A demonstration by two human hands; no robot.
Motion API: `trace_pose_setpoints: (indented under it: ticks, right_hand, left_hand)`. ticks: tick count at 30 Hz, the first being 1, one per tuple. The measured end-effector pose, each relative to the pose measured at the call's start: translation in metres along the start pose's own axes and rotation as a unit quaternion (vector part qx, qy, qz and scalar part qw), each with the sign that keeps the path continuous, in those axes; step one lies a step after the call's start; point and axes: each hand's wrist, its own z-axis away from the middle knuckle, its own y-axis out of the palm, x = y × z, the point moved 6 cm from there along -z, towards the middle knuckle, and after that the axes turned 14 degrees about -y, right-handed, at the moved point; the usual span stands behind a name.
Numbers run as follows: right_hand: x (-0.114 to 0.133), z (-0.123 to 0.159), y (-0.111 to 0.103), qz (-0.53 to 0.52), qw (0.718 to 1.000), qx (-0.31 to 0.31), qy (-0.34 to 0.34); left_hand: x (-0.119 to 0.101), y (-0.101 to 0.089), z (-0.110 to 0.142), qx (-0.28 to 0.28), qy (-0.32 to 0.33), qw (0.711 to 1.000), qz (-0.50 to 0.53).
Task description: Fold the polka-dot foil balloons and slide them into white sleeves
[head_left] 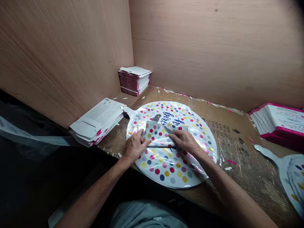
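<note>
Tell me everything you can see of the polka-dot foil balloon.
The round foil balloon lies flat on the cardboard-covered bench, glossy white with multicoloured dots and blue script lettering. Its neck tab points away to the left. Part of it is folded over, and the left hand and right hand press on that fold.

Two plywood walls (66,53), cardboard-covered workbench (235,126)

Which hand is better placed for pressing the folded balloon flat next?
Probably the right hand: it lies flat on the folded foil balloon, while the left hand touches only its end.
</note>
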Motion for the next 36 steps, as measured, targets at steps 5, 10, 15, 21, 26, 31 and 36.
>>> trace_pose_setpoints:
  ticks: [5,10,15,21,26,31,36]
  right_hand:
    - [-0.012,-0.007,0.011,0.001,0.999,0.002,0.051]
    - [0.032,0.006,0.001,0.164,0.980,-0.102,-0.039]
    - [0.101,-0.018,0.043,0.286,0.940,0.011,-0.184]
    - [0.080,0.016,0.040,0.259,0.911,0.039,-0.320]
    - [0.033,0.061,0.016,0.057,0.928,-0.022,-0.369]
    - [-0.022,0.032,0.000,-0.137,0.973,-0.182,-0.040]
    - [-0.030,0.009,-0.005,0.060,0.974,-0.140,0.168]
  left_hand:
    - [-0.026,-0.004,0.009,-0.099,0.127,0.983,-0.084]
    - [-0.028,0.027,-0.006,0.020,0.199,0.964,-0.175]
    - [-0.028,0.022,-0.023,0.084,0.144,0.964,-0.208]
    - [-0.066,-0.011,-0.020,0.111,0.366,0.903,-0.197]
    - [-0.054,0.004,-0.021,0.206,0.429,0.860,-0.185]
    - [-0.059,0.012,-0.036,0.206,0.287,0.931,-0.097]
    - [-0.076,0.023,-0.045,0.052,0.062,0.985,-0.153]
